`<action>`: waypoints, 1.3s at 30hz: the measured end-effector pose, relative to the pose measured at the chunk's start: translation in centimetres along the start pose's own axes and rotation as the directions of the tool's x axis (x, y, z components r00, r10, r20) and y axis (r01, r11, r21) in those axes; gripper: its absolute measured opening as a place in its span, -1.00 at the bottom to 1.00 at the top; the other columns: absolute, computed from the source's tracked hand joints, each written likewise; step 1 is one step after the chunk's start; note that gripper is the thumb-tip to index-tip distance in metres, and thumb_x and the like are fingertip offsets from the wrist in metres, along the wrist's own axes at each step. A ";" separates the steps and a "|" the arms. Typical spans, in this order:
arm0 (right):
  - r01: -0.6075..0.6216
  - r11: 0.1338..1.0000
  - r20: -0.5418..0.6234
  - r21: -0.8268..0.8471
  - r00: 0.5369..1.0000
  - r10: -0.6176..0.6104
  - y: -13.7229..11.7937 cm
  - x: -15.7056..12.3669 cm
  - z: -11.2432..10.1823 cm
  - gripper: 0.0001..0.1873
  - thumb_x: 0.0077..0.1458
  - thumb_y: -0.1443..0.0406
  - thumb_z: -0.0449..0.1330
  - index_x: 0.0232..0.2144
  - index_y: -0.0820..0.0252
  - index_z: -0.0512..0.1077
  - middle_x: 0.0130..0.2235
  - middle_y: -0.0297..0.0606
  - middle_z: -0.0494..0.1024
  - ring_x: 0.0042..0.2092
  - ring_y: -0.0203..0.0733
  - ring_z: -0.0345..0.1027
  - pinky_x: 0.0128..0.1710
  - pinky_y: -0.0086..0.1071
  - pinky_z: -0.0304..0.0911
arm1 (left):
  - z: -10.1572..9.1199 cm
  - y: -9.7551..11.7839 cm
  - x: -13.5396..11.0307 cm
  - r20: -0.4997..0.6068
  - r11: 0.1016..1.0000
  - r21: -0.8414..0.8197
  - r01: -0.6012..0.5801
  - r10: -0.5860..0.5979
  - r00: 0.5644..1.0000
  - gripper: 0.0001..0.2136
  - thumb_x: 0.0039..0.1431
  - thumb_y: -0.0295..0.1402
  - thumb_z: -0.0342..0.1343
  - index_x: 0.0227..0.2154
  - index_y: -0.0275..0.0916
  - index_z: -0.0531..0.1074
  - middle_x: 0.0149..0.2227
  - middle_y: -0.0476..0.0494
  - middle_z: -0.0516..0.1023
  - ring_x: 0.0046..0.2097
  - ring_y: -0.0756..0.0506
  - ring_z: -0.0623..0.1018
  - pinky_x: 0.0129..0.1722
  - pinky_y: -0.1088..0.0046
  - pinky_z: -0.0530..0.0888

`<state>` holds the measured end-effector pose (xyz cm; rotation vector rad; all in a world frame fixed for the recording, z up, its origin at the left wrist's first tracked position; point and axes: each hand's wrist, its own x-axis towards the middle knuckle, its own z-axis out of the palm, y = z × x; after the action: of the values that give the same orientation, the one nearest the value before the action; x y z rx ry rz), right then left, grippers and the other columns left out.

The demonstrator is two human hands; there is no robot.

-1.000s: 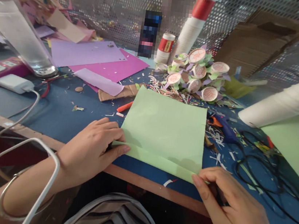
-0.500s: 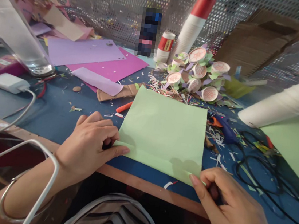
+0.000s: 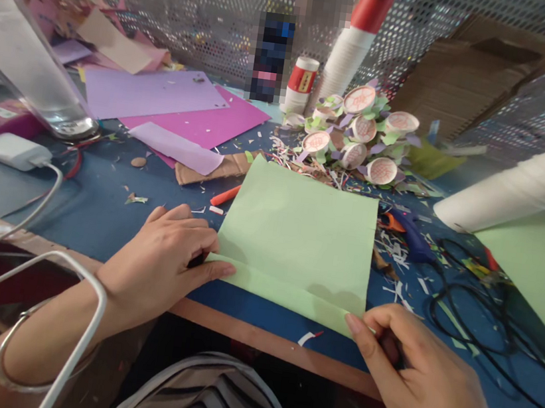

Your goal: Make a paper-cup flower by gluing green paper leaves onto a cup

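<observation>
Paper (image 3: pixel 298 234), pale green, near edge folded | near corners clamped in left grip (image 3: pixel 170 254), right grip (image 3: pixel 414 366) | blue counter (image 3: pixel 95 214) strewn with scraps (image 3: pixel 399 252), backed by perforated panel (image 3: pixel 215 29)

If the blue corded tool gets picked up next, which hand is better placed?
Right, most likely. The right hand pinches the green sheet at its near right corner, with the blue corded tool lying beyond on that side; the left hand pinches the near left corner.
</observation>
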<state>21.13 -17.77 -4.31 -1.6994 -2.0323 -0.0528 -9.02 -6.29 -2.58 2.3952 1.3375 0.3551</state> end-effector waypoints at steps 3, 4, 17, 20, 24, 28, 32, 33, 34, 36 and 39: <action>-0.003 1.000 0.010 0.003 1.000 0.003 0.0 0.2 0.0 -0.67 0.40 0.15 0.10 -0.44 0.06 0.26 -0.57 -0.49 0.32 -0.58 -0.35 0.25 -0.51 -0.46 0.19 | -0.2 0.0 0.2 0.024 1.000 0.014 -0.003 0.003 1.000 -0.59 0.26 -0.11 0.24 -0.60 -0.20 0.31 -0.51 -0.01 0.42 -0.29 -0.16 0.36 -0.22 0.28 0.14; -0.006 1.000 0.012 0.000 1.000 0.006 0.1 0.3 0.0 -0.67 0.40 0.15 0.10 -0.44 0.06 0.26 -0.57 -0.50 0.32 -0.59 -0.35 0.25 -0.51 -0.47 0.19 | -0.2 0.0 0.3 0.029 1.000 0.018 -0.004 0.004 1.000 -0.59 0.26 -0.11 0.24 -0.60 -0.20 0.30 -0.51 -0.01 0.42 -0.30 -0.16 0.36 -0.22 0.28 0.14; 0.022 0.999 -0.005 -0.032 1.000 -0.022 0.0 0.7 0.2 -0.68 0.40 0.15 0.09 -0.44 0.04 0.22 -0.59 -0.52 0.31 -0.62 -0.34 0.21 -0.52 -0.45 0.18 | -0.4 -0.3 0.8 0.049 0.993 0.092 -0.073 0.069 0.996 -0.59 0.30 -0.09 0.20 -0.59 -0.19 0.31 -0.53 0.01 0.46 -0.32 -0.14 0.40 -0.24 0.28 0.17; 0.025 0.999 0.002 -0.043 1.000 -0.025 0.2 0.9 0.2 -0.69 0.39 0.15 0.10 -0.43 0.03 0.22 -0.60 -0.52 0.32 -0.61 -0.32 0.23 -0.52 -0.44 0.18 | -0.6 -0.3 1.1 0.064 0.992 0.097 -0.076 0.070 0.995 -0.59 0.29 -0.11 0.21 -0.59 -0.19 0.32 -0.53 0.02 0.46 -0.34 -0.13 0.41 -0.25 0.30 0.18; 0.030 0.998 0.005 -0.049 1.000 -0.030 0.2 0.9 0.3 -0.69 0.39 0.15 0.10 -0.43 0.03 0.21 -0.59 -0.52 0.31 -0.59 -0.32 0.25 -0.50 -0.43 0.17 | -0.5 -0.4 1.2 0.063 0.995 0.085 -0.061 0.055 0.997 -0.59 0.28 -0.09 0.21 -0.59 -0.19 0.31 -0.54 0.02 0.45 -0.34 -0.13 0.41 -0.25 0.29 0.19; 0.037 0.998 0.016 -0.046 0.999 -0.036 0.3 0.7 0.3 -0.68 0.41 0.16 0.09 -0.42 0.03 0.20 -0.56 -0.50 0.30 -0.56 -0.32 0.27 -0.45 -0.43 0.18 | -0.2 -0.5 1.1 0.040 0.997 0.070 -0.035 0.032 0.999 -0.56 0.28 -0.06 0.20 -0.60 -0.20 0.29 -0.56 0.02 0.41 -0.34 -0.14 0.40 -0.24 0.29 0.17; 0.039 0.998 0.028 -0.039 0.999 -0.038 0.5 0.5 0.3 -0.70 0.40 0.16 0.12 -0.40 0.04 0.20 -0.54 -0.49 0.32 -0.54 -0.32 0.26 -0.43 -0.41 0.18 | -0.2 -0.5 0.9 0.026 0.998 0.069 -0.010 0.008 1.000 -0.53 0.25 -0.03 0.23 -0.62 -0.20 0.27 -0.57 0.03 0.40 -0.37 -0.13 0.39 -0.25 0.29 0.14; 0.040 0.998 0.024 -0.039 0.999 -0.039 0.5 0.4 0.3 -0.70 0.40 0.16 0.12 -0.40 0.04 0.20 -0.53 -0.49 0.32 -0.54 -0.32 0.26 -0.43 -0.41 0.17 | -0.2 -0.5 0.9 0.020 0.998 0.070 -0.005 0.004 1.000 -0.53 0.24 -0.02 0.24 -0.62 -0.20 0.26 -0.57 0.03 0.40 -0.37 -0.13 0.38 -0.25 0.29 0.14; 0.043 0.998 0.019 -0.038 0.999 -0.042 0.6 0.4 0.4 -0.70 0.41 0.16 0.11 -0.40 0.03 0.20 -0.54 -0.49 0.32 -0.54 -0.31 0.26 -0.43 -0.41 0.18 | -0.1 -0.6 0.8 0.014 0.997 0.072 -0.001 0.000 1.000 -0.52 0.24 -0.02 0.23 -0.62 -0.20 0.25 -0.58 0.03 0.39 -0.37 -0.12 0.38 -0.25 0.29 0.14; 0.048 0.998 0.019 -0.036 0.999 -0.048 0.6 0.5 0.4 -0.70 0.41 0.16 0.11 -0.40 0.03 0.20 -0.54 -0.49 0.32 -0.55 -0.30 0.27 -0.43 -0.40 0.18 | -0.1 -0.6 0.7 0.000 0.997 0.079 0.002 -0.002 1.000 -0.51 0.24 -0.03 0.23 -0.63 -0.20 0.22 -0.59 0.03 0.37 -0.38 -0.12 0.37 -0.26 0.29 0.14; 0.039 0.998 0.016 -0.039 0.999 -0.039 0.6 0.5 0.4 -0.70 0.40 0.16 0.12 -0.40 0.02 0.21 -0.55 -0.49 0.33 -0.56 -0.30 0.27 -0.45 -0.40 0.18 | 0.2 -0.6 0.4 -0.073 0.995 0.093 0.018 -0.011 0.997 -0.57 0.21 -0.08 0.28 -0.53 -0.18 0.20 -0.56 0.07 0.34 -0.39 -0.11 0.36 -0.26 0.29 0.16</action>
<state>21.44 -17.04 -4.66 -1.6884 -2.0887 -0.0933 -9.17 -5.69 -2.97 2.4693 1.4328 0.3863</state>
